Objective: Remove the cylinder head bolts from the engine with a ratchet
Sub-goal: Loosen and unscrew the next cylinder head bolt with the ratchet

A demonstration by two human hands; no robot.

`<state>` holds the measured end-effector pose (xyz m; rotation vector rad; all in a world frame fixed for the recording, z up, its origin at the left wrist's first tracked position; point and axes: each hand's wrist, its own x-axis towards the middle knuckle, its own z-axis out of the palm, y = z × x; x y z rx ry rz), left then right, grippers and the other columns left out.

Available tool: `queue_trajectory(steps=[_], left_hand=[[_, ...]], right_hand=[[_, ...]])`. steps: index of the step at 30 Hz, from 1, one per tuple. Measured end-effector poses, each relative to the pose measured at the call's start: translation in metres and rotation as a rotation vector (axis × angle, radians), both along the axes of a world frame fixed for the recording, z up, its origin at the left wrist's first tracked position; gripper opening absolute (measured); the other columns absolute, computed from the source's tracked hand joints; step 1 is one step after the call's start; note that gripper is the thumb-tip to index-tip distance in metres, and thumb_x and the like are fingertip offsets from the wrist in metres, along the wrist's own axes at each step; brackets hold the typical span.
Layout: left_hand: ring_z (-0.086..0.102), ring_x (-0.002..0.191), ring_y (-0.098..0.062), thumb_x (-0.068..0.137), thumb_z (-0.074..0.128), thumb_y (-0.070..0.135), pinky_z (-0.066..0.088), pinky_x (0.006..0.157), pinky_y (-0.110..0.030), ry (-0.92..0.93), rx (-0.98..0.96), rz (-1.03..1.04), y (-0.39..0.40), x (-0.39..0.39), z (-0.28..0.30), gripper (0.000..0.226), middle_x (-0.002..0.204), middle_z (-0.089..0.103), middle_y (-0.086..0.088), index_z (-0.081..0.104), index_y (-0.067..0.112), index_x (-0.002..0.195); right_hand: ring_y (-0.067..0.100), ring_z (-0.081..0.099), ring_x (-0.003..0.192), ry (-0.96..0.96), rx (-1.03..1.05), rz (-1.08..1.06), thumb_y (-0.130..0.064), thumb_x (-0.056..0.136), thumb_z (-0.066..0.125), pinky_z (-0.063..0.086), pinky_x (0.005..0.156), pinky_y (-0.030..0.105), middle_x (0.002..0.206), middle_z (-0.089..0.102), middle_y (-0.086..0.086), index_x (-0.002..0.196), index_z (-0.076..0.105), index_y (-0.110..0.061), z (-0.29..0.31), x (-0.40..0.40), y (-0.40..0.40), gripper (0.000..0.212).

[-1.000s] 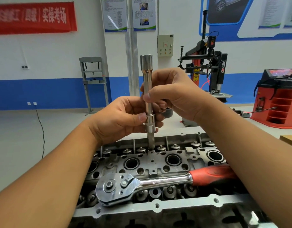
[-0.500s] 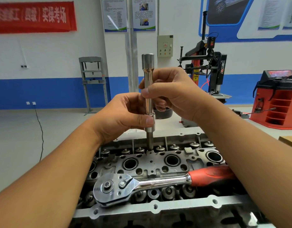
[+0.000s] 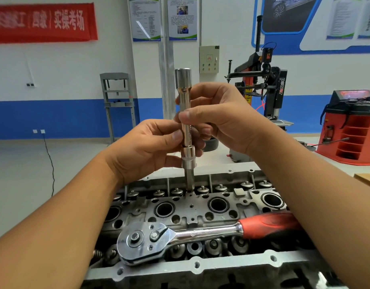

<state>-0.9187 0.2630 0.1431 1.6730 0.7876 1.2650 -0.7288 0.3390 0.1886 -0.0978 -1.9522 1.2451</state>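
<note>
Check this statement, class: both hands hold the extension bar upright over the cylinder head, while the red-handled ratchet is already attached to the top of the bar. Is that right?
Not quite. The head view shows the ratchet lying flat on the cylinder head, unattached; the top of the extension bar is bare. The rest holds: the left hand and right hand hold the bar upright.

A red banner (image 3: 42, 22) with white characters hangs at ten o'clock on the white wall. Two posters (image 3: 163, 17) sit at twelve, a grey control box (image 3: 209, 59) beneath them. A grey metal stand (image 3: 117, 101) stands at eleven, a black tyre changer (image 3: 261, 80) at one, a red wheel balancer (image 3: 352, 126) at three.
</note>
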Motion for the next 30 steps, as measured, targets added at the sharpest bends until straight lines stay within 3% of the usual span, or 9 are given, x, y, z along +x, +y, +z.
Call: queue_trajectory(steps=[3,5,8,13,15,18,22,26,30], left_hand=[[0.072,0.102,-0.033,0.091,0.066,0.016,0.060,0.080,-0.043,0.015,0.036,-0.008,0.0003,0.0003,0.0003,0.042,0.109,0.074,-0.015,0.066,-0.001,0.129],[0.073,0.101,-0.029,0.089,0.073,0.017,0.060,0.077,-0.042,0.014,0.068,-0.001,0.0010,0.0010,0.0000,0.040,0.112,0.074,-0.012,0.068,0.001,0.126],[0.072,0.101,-0.025,0.086,0.077,0.021,0.060,0.077,-0.041,0.019,0.079,0.010,0.0019,0.0019,0.0000,0.039,0.114,0.074,-0.009,0.072,0.006,0.121],[0.071,0.095,-0.020,0.089,0.075,0.021,0.060,0.076,-0.038,0.030,0.075,0.042,0.0039,0.0040,-0.0009,0.023,0.101,0.075,-0.003,0.078,0.016,0.111],[0.069,0.088,-0.018,0.089,0.073,0.018,0.059,0.076,-0.040,0.023,0.082,0.074,0.0054,0.0053,-0.0014,0.023,0.095,0.072,-0.003,0.076,0.016,0.112],[0.068,0.085,-0.020,0.087,0.070,0.019,0.060,0.076,-0.041,0.018,0.082,0.110,0.0056,0.0059,-0.0019,0.026,0.091,0.070,-0.005,0.075,0.015,0.113],[0.072,0.102,-0.035,0.090,0.064,0.022,0.061,0.081,-0.044,0.021,0.020,0.018,0.0025,0.0031,-0.0018,0.044,0.109,0.073,-0.019,0.064,-0.003,0.126],[0.074,0.096,-0.032,0.086,0.072,0.023,0.060,0.075,-0.039,0.075,0.096,0.092,0.0030,0.0019,-0.0006,0.035,0.108,0.074,-0.016,0.072,0.006,0.117],[0.074,0.089,-0.022,0.080,0.086,0.026,0.060,0.070,-0.035,0.064,0.126,0.159,0.0044,0.0031,-0.0015,0.028,0.100,0.077,-0.005,0.080,0.018,0.106]], right_hand=[[0.015,0.043,0.045,-0.012,0.003,0.012,-0.001,0.072,0.080,0.036,0.047,0.026,0.089,0.062,0.039,0.115,0.059,0.016,0.0005,-0.0006,0.0021,0.051],[0.015,0.043,0.046,-0.032,0.033,0.040,0.000,0.071,0.080,0.036,0.048,0.026,0.080,0.065,0.023,0.104,0.068,0.005,0.0001,-0.0005,0.0043,0.035],[0.016,0.044,0.047,-0.041,0.063,0.056,-0.001,0.072,0.081,0.037,0.047,0.026,0.075,0.067,0.014,0.092,0.076,-0.010,-0.0007,-0.0006,0.0059,0.023],[0.013,0.046,0.045,-0.028,0.052,0.019,-0.013,0.079,0.083,0.038,0.048,0.025,0.068,0.067,0.005,0.103,0.069,0.005,-0.0029,-0.0020,0.0070,0.033],[0.013,0.046,0.047,-0.022,0.067,0.007,-0.015,0.081,0.082,0.039,0.048,0.025,0.067,0.068,0.002,0.100,0.068,0.003,-0.0038,-0.0017,0.0074,0.029],[0.013,0.046,0.048,0.000,0.079,-0.009,-0.015,0.082,0.081,0.040,0.046,0.025,0.070,0.066,0.008,0.092,0.070,-0.004,-0.0038,-0.0029,0.0076,0.019],[0.011,0.048,0.045,0.006,0.089,-0.004,-0.011,0.088,0.074,0.040,0.045,0.023,0.086,0.071,0.020,0.100,0.070,-0.001,-0.0033,-0.0041,0.0056,0.016],[0.013,0.046,0.045,-0.025,0.059,0.035,-0.011,0.088,0.073,0.040,0.045,0.024,0.089,0.075,0.018,0.109,0.070,0.000,-0.0024,-0.0031,0.0045,0.024],[0.013,0.046,0.046,-0.043,0.102,0.014,-0.015,0.081,0.081,0.039,0.046,0.025,0.083,0.065,0.031,0.097,0.069,0.003,-0.0034,-0.0018,0.0059,0.026]])
